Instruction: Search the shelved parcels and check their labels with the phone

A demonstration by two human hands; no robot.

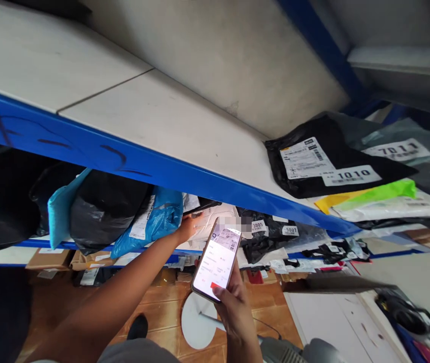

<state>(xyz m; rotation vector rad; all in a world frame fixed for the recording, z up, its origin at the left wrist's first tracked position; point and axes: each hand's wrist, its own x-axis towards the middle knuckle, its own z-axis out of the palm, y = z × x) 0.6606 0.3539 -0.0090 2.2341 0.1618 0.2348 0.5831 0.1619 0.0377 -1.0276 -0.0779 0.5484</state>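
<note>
My right hand (233, 300) holds a smartphone (215, 267) upright, its thumb on a red button low on the lit screen. The screen shows a label picture above lines of text too small to read. Reaching into the shelf level under the blue beam, my left hand (187, 228) is closed at the edge of a pale mailing bag (211, 222); its fingertips are partly hidden among the parcels. Just left of that hand lies a blue plastic parcel (164, 209) with a white label. Black parcels labelled 3005 (257, 227) and 5007 (289, 230) lie to the right.
A blue shelf beam (143, 161) crosses above my hands. On the upper board, a black parcel marked 1010 (313, 161) rests among other bags. Cardboard boxes (50, 258) sit lower left. A round white stand base (199, 320) is on the wooden floor, near a white tabletop (332, 322).
</note>
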